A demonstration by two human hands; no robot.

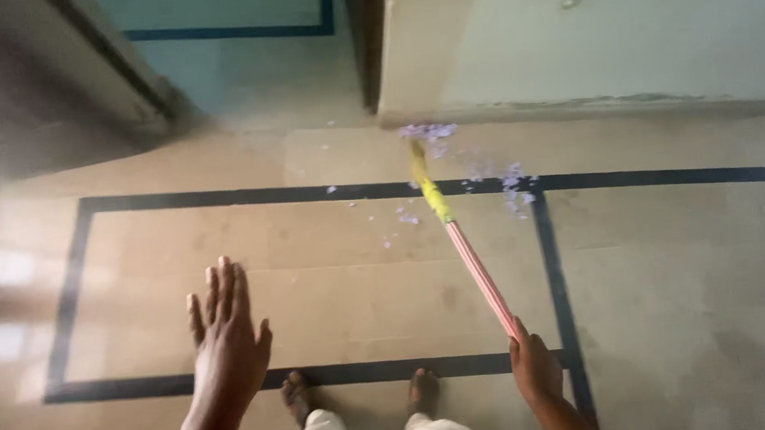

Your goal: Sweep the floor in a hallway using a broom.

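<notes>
My right hand (534, 365) grips the lower end of a broom (471, 259) with a pink striped handle and a yellow upper section. The broom's far end reaches a scatter of small purple scraps (431, 132) on the tan floor next to the pale wall. More purple bits (515, 185) lie along the dark floor stripe. My left hand (226, 335) is held out flat over the floor, fingers spread, holding nothing. My two bare feet (299, 396) show below, under a white garment.
A dark rectangular border line (215, 200) runs across the tan floor tiles. A pale wall corner (390, 94) stands ahead, with a doorway to a bluish floor (226, 7) at the back left. A dark door or panel (12, 91) sits at left.
</notes>
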